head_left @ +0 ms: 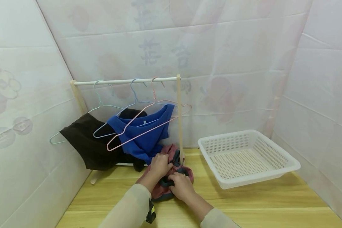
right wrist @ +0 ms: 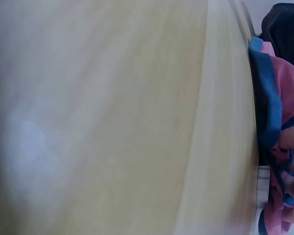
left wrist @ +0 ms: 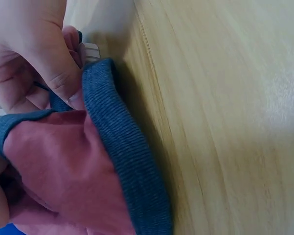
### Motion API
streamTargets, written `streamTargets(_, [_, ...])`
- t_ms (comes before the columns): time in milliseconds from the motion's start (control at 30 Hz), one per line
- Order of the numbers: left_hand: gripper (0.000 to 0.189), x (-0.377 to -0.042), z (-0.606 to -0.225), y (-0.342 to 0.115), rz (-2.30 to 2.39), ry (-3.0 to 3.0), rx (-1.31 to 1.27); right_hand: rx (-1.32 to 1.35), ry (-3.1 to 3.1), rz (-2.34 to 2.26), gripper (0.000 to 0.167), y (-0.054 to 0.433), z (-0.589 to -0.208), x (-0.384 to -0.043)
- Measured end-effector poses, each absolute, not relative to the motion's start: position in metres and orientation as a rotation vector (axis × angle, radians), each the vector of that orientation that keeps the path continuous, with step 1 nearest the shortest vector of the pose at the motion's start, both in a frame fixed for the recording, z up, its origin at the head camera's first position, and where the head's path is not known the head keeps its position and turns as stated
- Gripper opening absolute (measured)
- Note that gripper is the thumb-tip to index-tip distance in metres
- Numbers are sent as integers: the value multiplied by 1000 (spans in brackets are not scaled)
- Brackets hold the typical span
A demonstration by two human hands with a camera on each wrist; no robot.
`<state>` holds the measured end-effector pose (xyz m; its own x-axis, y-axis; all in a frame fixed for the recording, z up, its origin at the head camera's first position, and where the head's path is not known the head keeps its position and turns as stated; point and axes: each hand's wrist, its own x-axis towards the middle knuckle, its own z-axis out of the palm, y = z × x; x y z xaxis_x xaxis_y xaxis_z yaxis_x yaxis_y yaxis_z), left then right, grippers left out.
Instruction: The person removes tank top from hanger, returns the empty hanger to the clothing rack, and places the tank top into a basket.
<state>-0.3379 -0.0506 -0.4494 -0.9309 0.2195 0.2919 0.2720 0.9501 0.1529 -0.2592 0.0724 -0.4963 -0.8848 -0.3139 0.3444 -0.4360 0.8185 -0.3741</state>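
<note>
A pink garment with dark teal ribbed trim point(head_left: 158, 191) lies bunched on the table by the rack's right post. My left hand point(head_left: 159, 165) grips its upper part with curled fingers. Lower and to the right, my right hand point(head_left: 182, 186) pinches the garment near a teal edge. In the left wrist view, a thumb presses the cloth beside a wide teal band point(left wrist: 122, 132). Folds of the garment point(right wrist: 288, 83) show along the right edge of the right wrist view, with fingertips among them. Many of the fingertips are hidden in the cloth.
A clothes rack point(head_left: 179, 126) stands at the back left. From it hang a bare pink hanger point(head_left: 154, 95), a blue top point(head_left: 143, 139) on a blue hanger, and a black garment point(head_left: 94, 142) on a green hanger. A white plastic basket point(head_left: 262, 174) sits at right.
</note>
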Motion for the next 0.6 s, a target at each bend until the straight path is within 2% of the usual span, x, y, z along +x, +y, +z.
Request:
streamTargets(233, [32,-332,-438,-59,-372,-2724,-281,553,-2595,649,25,72,-497,-262])
streamTargets(367, [35,-326,-427,-64,-459,-2698,-260,524,-2476,682,33,71,-496,-263])
streamTargets(467, [36,-322,-418,-68,-562,-2705,-221,490,-2374,699,50,70,-493,-264])
streamTargets(600, [37,-317,-408,-73,-723,-2720,-186,454,-2231,714,85,68,-487,-266])
